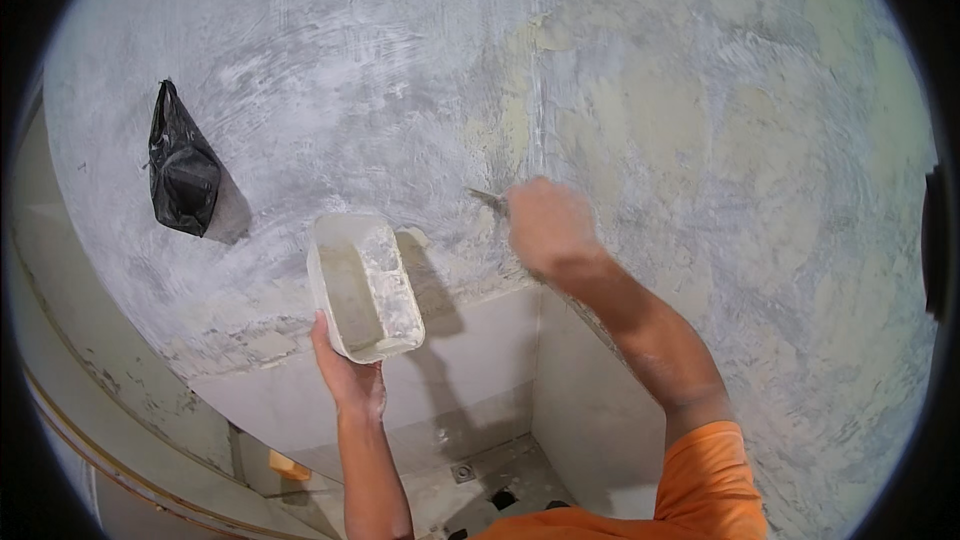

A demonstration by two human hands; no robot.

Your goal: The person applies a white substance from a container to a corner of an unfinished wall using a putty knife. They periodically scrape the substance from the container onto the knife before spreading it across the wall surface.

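Note:
My left hand (352, 376) grips the lower end of a whitish rectangular plastic tub (392, 312), thumb along its left side. The tub is tilted with its mouth toward me, and pale plaster-like smears coat its inside. Closed and slightly blurred, my right hand (548, 225) holds a small putty knife (486, 198) at the rough grey wall (330, 120), near the corner line. Its thin blade points left; the handle is hidden in my fist. I cannot tell whether the blade touches the wall. Yellowish filler patches (515, 105) show above that hand.
A black plastic bag (185, 175) hangs on the wall at the left. Below the plaster run smooth pale panels (470, 340) and a floor with a square drain (462, 473). A yellow-orange block (289, 465) sits at lower left. A dark object (935, 240) stands at the right rim.

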